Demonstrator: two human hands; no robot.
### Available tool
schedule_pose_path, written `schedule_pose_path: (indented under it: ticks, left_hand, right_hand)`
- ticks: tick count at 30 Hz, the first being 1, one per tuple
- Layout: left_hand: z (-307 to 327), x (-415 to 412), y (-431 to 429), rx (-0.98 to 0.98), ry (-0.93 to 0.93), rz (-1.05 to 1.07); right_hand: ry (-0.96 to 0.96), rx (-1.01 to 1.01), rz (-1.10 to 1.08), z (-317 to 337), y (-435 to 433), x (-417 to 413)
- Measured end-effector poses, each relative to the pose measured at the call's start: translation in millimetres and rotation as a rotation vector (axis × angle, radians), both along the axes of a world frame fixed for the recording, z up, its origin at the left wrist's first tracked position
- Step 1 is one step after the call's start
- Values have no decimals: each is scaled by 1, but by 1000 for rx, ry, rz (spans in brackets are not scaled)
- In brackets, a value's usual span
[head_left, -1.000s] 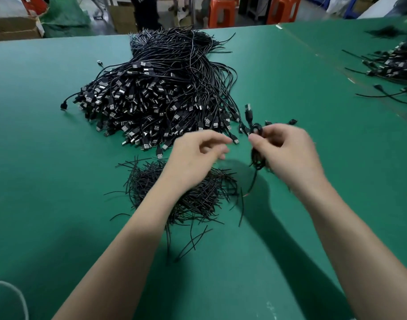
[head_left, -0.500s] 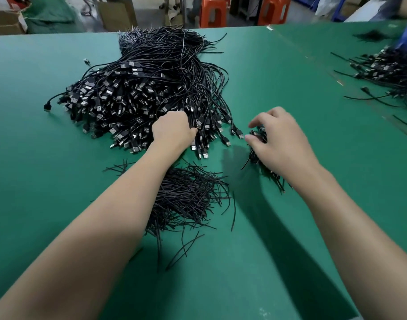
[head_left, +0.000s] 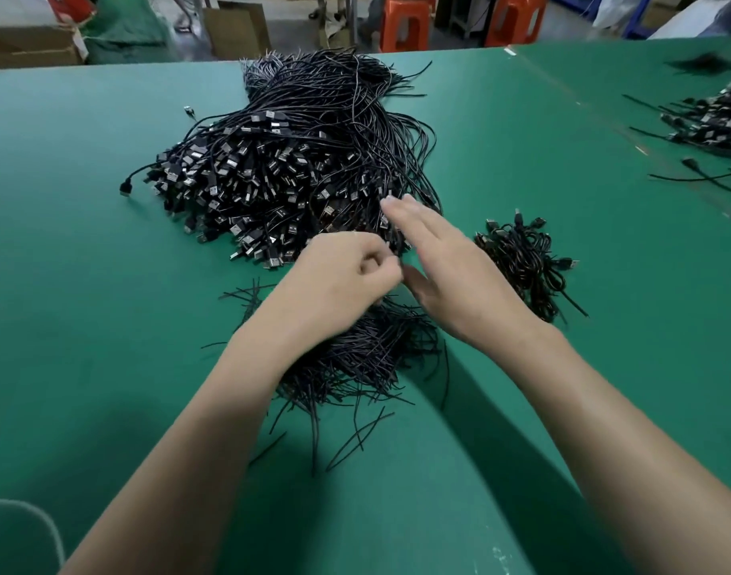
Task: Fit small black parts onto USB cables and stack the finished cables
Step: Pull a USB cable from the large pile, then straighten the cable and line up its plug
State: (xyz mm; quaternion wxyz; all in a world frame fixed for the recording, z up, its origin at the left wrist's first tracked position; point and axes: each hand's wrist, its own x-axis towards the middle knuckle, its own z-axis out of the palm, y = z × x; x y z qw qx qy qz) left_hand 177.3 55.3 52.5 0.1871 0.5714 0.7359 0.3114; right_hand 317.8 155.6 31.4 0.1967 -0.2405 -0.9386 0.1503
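Note:
A big heap of black USB cables (head_left: 289, 168) lies on the green table (head_left: 85, 284), plugs toward me. Below it sits a loose pile of thin black ties (head_left: 363, 359). A small stack of coiled finished cables (head_left: 525, 259) rests to the right. My left hand (head_left: 338, 280) is closed at the heap's near edge, fingers pinched, apparently on a cable, though the cable itself is hidden. My right hand (head_left: 442, 259) is beside it, fingers spread and stretched toward the heap, holding nothing.
Another heap of cables (head_left: 712, 122) lies at the far right of the table. Beyond the far edge stand orange stools (head_left: 405, 22) and cardboard boxes (head_left: 27, 43). A pale cord (head_left: 32, 516) curves at the bottom left.
My right hand let go of the coiled cable, left it on the small stack, and swung left toward the heap. My left hand drew back slightly from the heap with its fingers pinched.

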Motion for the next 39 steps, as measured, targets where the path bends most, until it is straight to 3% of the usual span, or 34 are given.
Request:
schedule_pose_path:
  ticks: [3,7,9,11,14,17,20,22,24,27,31,35,39]
  left_hand:
    - [15,11,-27,89,-100,-83]
    - [12,1,-39,323,-307,53]
    - [2,2,-38,280,-143,-9]
    - [-12,5,-34,231,2,-201]
    - [-21,10,-29,236,4,-387]
    - [-25,13,-24,236,9,-379]
    - [-14,13,-15,239,-95,-368]
    - [1,9,-8,221,-30,-394]
    - [16,6,-1,186,190,-436]
    - [30,12,-2,181,469,-471]
    - [27,31,-14,165,596,-268]
    - [12,58,-36,304,323,21]
    - [-19,68,-43,288,165,-69]
  right_hand:
    - [125,-68,114,1,-8,0]
    - [431,-502,83,3,-28,11]
    - [635,-704,103,10,-41,15]
    - [801,-869,172,21,-52,19]
    - [981,-1151,290,42,-59,31]
    - [995,-1426,427,54,-56,50]
    - [711,-1705,609,51,-57,65]
    - [455,-1614,524,36,-60,69]
    - [265,-1401,309,20,-62,70]
    - [236,-1312,99,5,-61,64]
    - [411,-1526,101,5,-61,47]
    - [795,-1728,1,7,-52,35]
    - [1078,-1727,28,19,-39,32]
